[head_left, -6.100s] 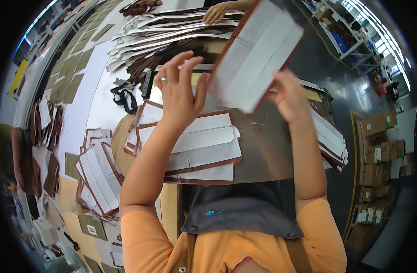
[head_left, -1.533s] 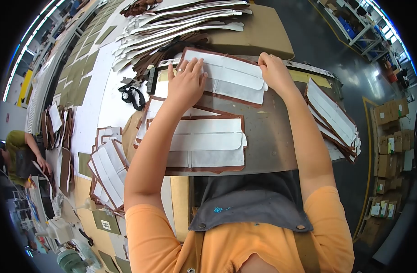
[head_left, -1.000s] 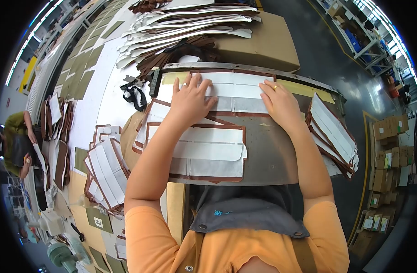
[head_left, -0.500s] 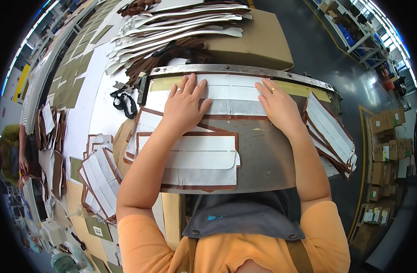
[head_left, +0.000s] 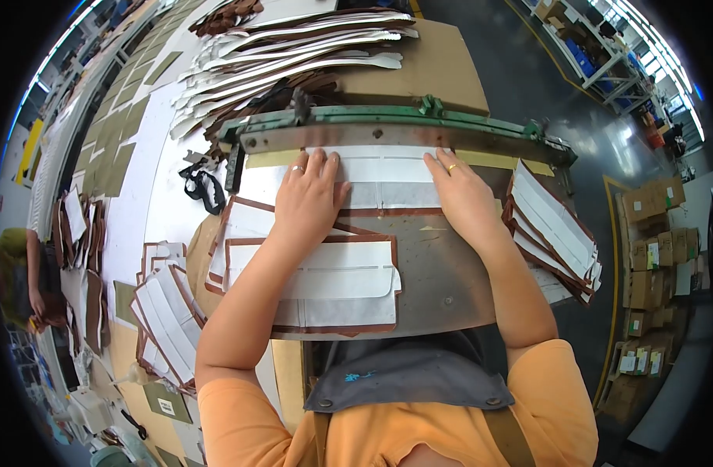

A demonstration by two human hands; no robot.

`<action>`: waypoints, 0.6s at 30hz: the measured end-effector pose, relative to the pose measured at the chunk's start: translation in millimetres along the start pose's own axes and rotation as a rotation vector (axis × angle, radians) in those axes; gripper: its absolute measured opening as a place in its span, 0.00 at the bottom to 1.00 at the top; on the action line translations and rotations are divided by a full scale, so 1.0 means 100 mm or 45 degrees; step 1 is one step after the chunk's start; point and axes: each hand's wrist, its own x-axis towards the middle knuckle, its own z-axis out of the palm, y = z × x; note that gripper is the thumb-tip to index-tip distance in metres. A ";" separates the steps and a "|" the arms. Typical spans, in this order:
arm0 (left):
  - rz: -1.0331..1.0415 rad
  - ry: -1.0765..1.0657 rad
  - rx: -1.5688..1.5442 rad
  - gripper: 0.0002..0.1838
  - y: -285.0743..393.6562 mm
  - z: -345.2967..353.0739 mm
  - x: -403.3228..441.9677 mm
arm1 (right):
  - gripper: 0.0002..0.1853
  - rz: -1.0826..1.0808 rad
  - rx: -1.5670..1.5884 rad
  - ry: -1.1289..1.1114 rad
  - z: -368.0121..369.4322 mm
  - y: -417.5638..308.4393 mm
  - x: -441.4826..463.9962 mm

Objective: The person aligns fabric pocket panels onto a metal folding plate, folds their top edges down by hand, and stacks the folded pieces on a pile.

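My left hand (head_left: pixel 310 191) lies flat, fingers stretched forward, on the left end of a white panel with brown edging (head_left: pixel 387 165). On the panel's right end rests my right hand (head_left: pixel 461 187), its fingers also extended. The panel's far edge meets the metal bar (head_left: pixel 418 138) of a machine with a green rail (head_left: pixel 356 114). Under the panel is a grey metal bed (head_left: pixel 442 280). Closer to me, another white panel with brown edges (head_left: pixel 325 268) lies partly beneath my left forearm, overlapping a further one.
Brown-edged panels are stacked on the right (head_left: pixel 551 226) and left (head_left: pixel 166 319). Long white and brown strips (head_left: pixel 294 47) are piled beside a cardboard box (head_left: pixel 426 66) at the back. A co-worker's arm (head_left: pixel 36 280) shows at far left. Cartons (head_left: pixel 648 288) stand along the right.
At the bed's far edge, the machine's bar has swung up, so its green rail now shows above the metal face. Both hands stay on the panel. The view has shifted slightly.
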 end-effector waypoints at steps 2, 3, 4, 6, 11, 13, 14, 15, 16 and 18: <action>0.012 0.061 0.015 0.21 0.00 0.07 -0.02 | 0.18 0.015 0.020 -0.020 -0.02 -0.01 -0.01; 0.014 0.073 0.014 0.21 0.00 0.09 -0.03 | 0.18 0.020 0.024 -0.028 -0.05 -0.01 0.00; 0.016 0.089 0.016 0.20 0.00 0.09 -0.03 | 0.17 0.014 0.058 -0.021 -0.06 0.00 0.00; 0.023 0.124 0.001 0.19 -0.01 0.09 -0.02 | 0.16 -0.010 0.126 -0.003 -0.08 0.02 0.03; -0.011 0.079 -0.084 0.14 -0.07 0.06 -0.03 | 0.15 -0.076 0.398 -0.066 -0.15 -0.13 0.38; -0.047 -0.050 -0.079 0.15 -0.09 0.00 -0.01 | 0.15 -0.200 0.538 0.019 -0.02 -0.32 0.57; -0.077 -0.055 -0.084 0.17 -0.11 0.00 0.01 | 0.16 -0.309 0.621 0.052 0.08 -0.42 0.69; -0.107 -0.056 -0.089 0.18 -0.14 0.02 0.03 | 0.16 -0.420 0.702 0.087 0.18 -0.51 0.80; -0.136 -0.058 -0.093 0.20 -0.18 0.04 0.04 | 0.16 -0.433 0.699 0.069 0.24 -0.60 0.91; -0.116 0.115 -0.177 0.24 -0.25 0.10 0.04 | 0.15 -0.452 0.694 0.029 0.31 -0.73 1.04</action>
